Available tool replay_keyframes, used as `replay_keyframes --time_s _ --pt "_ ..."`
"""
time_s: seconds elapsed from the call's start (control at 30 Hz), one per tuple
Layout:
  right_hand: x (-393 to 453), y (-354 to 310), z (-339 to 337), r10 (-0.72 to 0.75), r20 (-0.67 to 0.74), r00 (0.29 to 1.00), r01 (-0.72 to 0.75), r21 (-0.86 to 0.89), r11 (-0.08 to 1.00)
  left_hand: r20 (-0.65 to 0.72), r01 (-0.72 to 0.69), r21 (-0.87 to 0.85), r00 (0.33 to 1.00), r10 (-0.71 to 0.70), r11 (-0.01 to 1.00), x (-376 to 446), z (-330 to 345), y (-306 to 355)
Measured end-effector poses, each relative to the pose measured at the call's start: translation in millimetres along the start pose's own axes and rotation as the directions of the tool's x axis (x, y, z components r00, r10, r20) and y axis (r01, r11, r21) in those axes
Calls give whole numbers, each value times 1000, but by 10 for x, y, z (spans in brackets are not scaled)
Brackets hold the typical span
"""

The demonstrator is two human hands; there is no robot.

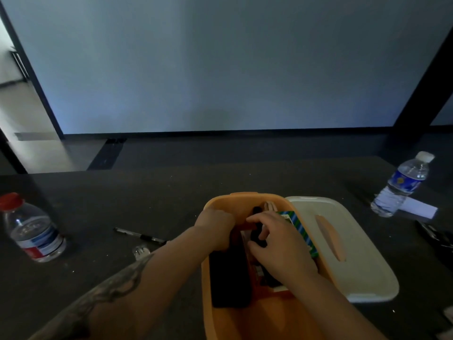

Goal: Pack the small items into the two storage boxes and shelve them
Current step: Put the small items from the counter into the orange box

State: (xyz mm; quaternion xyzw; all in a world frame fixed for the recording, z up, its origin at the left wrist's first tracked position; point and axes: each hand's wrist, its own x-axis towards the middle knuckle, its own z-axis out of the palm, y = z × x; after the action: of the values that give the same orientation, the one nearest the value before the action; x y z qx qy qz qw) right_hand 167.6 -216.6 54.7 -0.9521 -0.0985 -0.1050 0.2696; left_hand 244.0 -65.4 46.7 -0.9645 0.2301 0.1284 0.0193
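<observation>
Both hands were inside the open orange plastic storage box (247, 322), which sat on the dark bench (122, 200) near its front edge. The left hand (215, 225) reached in over the box's left wall, fingers curled downward w/ the tips hidden inside; couldn't tell whether they held anything. The right hand (279, 244) lay over the box's middle, its fingers (255, 220) bent around a small black item (257, 235), thumb on the near side, so it looked pinched. A flat black rectangular object (230, 278) lay along the box's left inner side, below the left hand. A green-and-blue striped card pack (302, 231) stood tilted against the box's right wall, partly under the right hand. Pale beige pieces (269, 206) showed at the far end of the box; too blurred to tell what.

A white plastic lid w/ an orange handle slot (355, 253) lay flat on the bench, touching the box's right side. A black pen (141, 236) and a small clear cap-like object (141, 251) lay left of the box. A clear water bottle w/ red cap (31, 229) stood at far left, and a clear water bottle w/ white cap and blue label (402, 185) at far right, next to a white paper strip (421, 209).
</observation>
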Motion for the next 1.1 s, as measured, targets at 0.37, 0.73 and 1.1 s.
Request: replay_keyframes --time_s 0.37,0.73,1.1 --pt "-67 -114 -87 -4 -5 1000 4 -17 1000 -408 -112 -590 896 -175 800 -421 214 -128" --pt "-337 -1074 391 -170 122 978 148 175 973 -358 -18 -861 732 -580 509 -1861 749 -814" --pt "-373 -1313 1669 112 238 965 -141 109 984 -154 186 -880 759 -633 437 -2317 1221 -1393"
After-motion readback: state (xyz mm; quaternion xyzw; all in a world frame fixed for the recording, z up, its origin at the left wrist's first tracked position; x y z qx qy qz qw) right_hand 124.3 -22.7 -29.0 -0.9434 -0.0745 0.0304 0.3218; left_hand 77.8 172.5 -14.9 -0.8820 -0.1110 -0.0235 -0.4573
